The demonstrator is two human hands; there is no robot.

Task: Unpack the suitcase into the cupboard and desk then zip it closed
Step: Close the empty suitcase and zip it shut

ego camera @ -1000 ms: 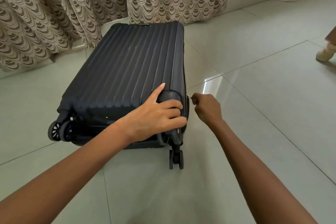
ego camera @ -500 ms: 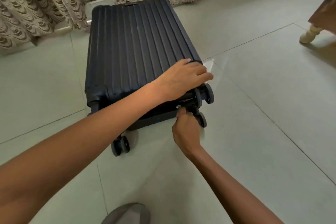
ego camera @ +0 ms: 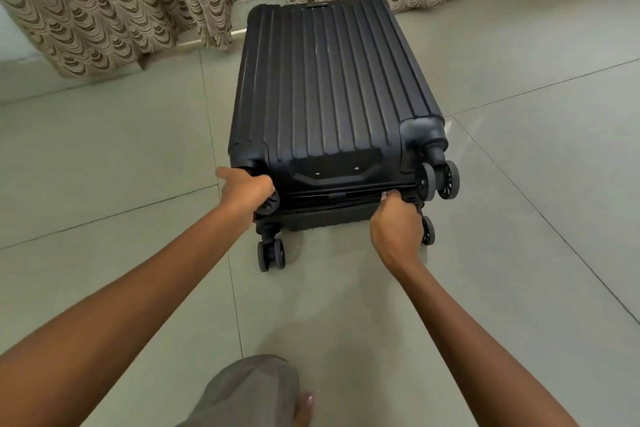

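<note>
a dark ribbed suitcase (ego camera: 332, 90) lies flat on pale floor tiles (ego camera: 519, 184) at the centre of the frame, wheeled end toward the bottom, a patterned curtain (ego camera: 138, 3) along the top. the left hand (ego camera: 247, 189) grasps a wheel (ego camera: 270, 206) at its lower left corner; the right hand (ego camera: 394, 222) pinches the zip pull (ego camera: 383, 194) right of centre.
</note>
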